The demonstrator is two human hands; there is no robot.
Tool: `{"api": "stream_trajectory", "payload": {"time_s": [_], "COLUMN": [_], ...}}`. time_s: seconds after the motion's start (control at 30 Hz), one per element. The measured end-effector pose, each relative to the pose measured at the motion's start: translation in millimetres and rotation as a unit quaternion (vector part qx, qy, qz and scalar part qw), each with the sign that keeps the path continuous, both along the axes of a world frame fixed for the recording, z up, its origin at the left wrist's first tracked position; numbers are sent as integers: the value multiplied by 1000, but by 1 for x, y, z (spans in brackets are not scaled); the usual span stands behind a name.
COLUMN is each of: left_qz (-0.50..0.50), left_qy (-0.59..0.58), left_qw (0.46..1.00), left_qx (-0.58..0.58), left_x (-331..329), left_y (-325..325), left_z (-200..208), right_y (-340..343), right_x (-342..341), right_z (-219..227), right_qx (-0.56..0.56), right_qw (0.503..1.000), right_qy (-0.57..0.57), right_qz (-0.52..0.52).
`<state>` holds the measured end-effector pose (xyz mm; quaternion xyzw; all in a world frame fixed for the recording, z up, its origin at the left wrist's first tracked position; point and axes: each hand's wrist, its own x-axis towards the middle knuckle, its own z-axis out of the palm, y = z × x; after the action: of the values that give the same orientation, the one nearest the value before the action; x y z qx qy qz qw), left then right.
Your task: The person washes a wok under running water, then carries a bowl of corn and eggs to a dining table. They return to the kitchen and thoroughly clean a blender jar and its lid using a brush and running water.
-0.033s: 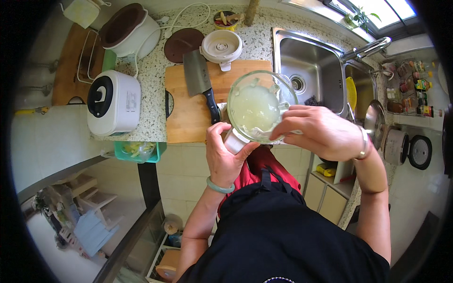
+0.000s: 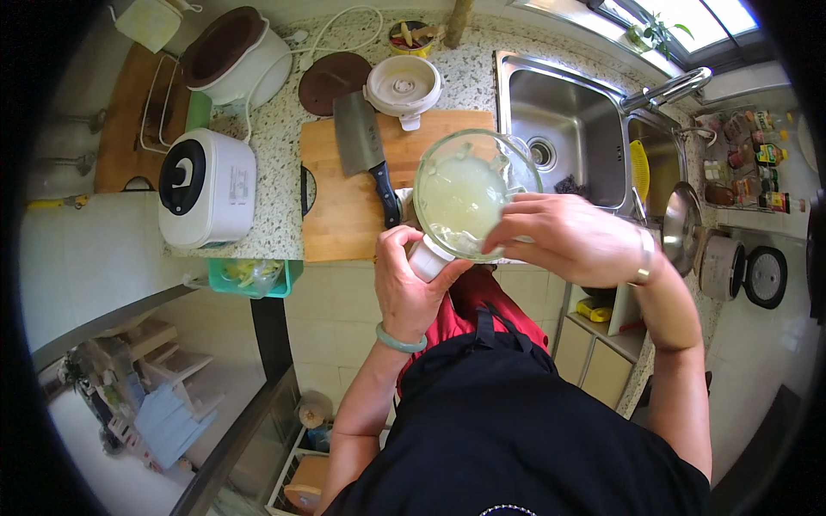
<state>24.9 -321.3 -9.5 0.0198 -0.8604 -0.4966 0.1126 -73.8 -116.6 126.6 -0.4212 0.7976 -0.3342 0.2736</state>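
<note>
My left hand [image 2: 411,279] is closed around the white handle [image 2: 428,259] of a clear glass blender jug [image 2: 419,185]. Cloudy pale-green liquid [image 2: 460,193] fills part of the jug, with white froth or pulp near the handle side. Over the jug's near right rim, my right hand [image 2: 572,236] has its fingers bent together and pointing in. What they pinch is hidden and blurred. Under the jug's far left side lies a wooden cutting board [image 2: 344,228], with a cleaver [image 2: 361,138] on it, its black handle toward me.
A white lid-like blender part [image 2: 404,84] and a brown round lid [image 2: 331,82] lie behind the board. At left stands a white rice cooker [image 2: 228,189]. To the right are a steel sink [image 2: 568,103] and a yellow strainer [image 2: 639,168]. A teal bin [image 2: 288,279] hangs below the counter.
My right hand has shifted slightly left at the jug's rim, its wrist turning. A small white tip that showed beneath its fingers is out of sight. My left hand stays on the handle.
</note>
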Motion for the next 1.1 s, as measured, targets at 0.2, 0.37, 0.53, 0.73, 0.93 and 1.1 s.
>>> {"api": "stream_trajectory", "payload": {"time_s": [0.2,0.37,0.53,0.73,0.93,1.1], "left_qz": [-16,-35,-39,-37,-42,-43], "left_qy": [-59,-121,-97,-70,-84,-80], "left_qw": [998,979,966,986,987,986], "left_qx": [-10,160,235,145,133,138], "left_x": [-1,2,3,1,1,2], "left_y": [-4,-7,-3,-5,-6,-9], "left_z": [4,-6,-18,-17,-12,-11], "right_y": [-9,0,0,23,-25,-37], "right_x": [-6,10,20,12,-11,-12], "right_z": [-56,26,17,3,-57,-32], "right_qx": [9,-8,-47,151,126,-93], "right_qw": [994,997,995,965,942,908], "right_qy": [99,-3,83,211,254,155], "right_qz": [49,-71,-33,-28,-181,-377]}}
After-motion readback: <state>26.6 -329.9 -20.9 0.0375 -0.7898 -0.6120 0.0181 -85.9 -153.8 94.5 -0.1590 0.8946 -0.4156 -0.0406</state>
